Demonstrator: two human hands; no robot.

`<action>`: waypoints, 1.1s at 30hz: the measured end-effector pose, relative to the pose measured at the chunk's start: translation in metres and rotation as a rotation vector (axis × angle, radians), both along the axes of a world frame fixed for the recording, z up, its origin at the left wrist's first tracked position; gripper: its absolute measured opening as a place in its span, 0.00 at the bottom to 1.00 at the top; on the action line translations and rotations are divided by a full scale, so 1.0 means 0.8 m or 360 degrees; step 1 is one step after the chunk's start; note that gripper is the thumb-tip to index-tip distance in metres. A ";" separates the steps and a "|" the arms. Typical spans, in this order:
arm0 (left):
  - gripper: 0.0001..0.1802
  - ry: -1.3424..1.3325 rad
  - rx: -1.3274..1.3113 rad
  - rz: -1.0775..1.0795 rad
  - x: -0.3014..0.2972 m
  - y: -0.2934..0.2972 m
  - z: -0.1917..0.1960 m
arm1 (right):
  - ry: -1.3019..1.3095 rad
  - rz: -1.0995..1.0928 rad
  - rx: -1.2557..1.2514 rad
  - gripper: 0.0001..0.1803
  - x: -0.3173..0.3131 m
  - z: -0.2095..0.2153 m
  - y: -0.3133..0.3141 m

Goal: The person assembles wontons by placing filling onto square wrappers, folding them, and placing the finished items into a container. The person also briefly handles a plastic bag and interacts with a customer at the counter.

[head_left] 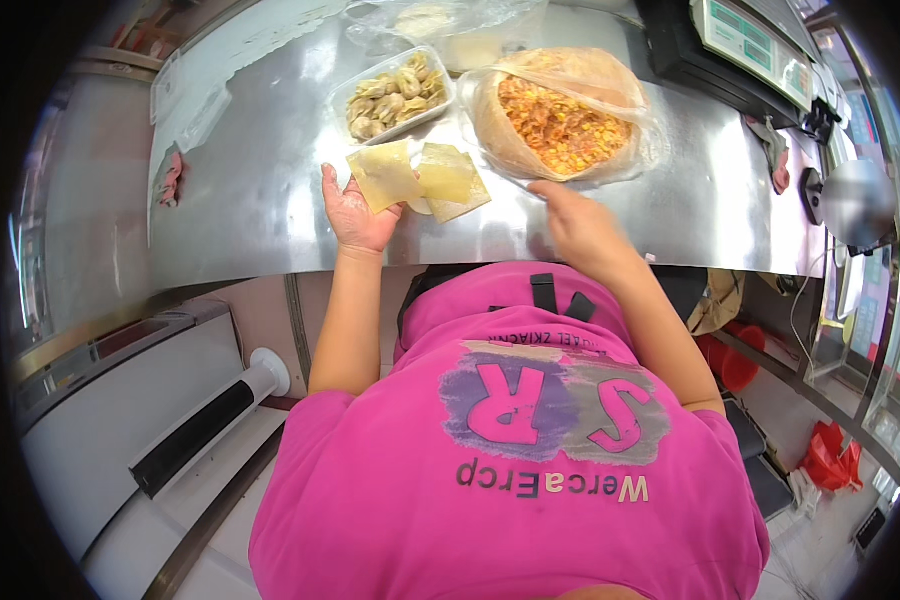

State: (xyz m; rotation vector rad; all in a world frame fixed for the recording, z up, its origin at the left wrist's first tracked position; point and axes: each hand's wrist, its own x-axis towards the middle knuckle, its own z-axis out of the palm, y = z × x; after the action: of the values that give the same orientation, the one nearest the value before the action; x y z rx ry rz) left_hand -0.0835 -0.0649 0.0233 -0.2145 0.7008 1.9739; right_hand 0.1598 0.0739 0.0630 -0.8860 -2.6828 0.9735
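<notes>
A square yellow wonton wrapper [383, 174] rests across the fingers of my left hand [360, 218], whose palm is turned up with the thumb apart. Just right of it, a small stack of the same wrappers [454, 183] lies on the steel table. My right hand [578, 225] is closed around a thin, stick-like tool [522, 184], its far end hard to make out by the bag. Beyond that hand sits an open clear plastic bag of orange-yellow chopped filling [565, 125]. Folded wontons [395, 98] fill a clear plastic tray [340, 103] behind the left hand.
A scale [755, 45] stands at the back right of the steel table [260, 190]. Clear plastic bags [450, 20] lie at the far edge. Pinkish cloths [171, 180] are at the left end and right edge. Below right are red plastic items [832, 455].
</notes>
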 end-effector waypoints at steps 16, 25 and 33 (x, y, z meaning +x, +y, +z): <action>0.17 0.0598 -0.0560 -0.0988 0.108 0.060 -0.029 | -0.0448 -0.0063 0.0137 0.17 0.024 -0.015 0.056; 0.17 0.0444 -0.0608 -0.0714 0.099 0.065 0.016 | 0.0228 -0.0598 -0.1858 0.17 0.042 -0.024 0.073; 0.21 -0.0093 -0.0155 -0.0655 0.133 0.121 0.066 | 0.0789 -0.0388 -0.0785 0.14 0.039 -0.013 0.029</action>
State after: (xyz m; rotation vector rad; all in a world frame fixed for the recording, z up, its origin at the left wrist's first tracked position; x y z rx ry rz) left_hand 0.0225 0.0321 0.0758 -0.1702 0.7384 1.5384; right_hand 0.1912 0.0975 0.0525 -0.8739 -1.9068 1.5773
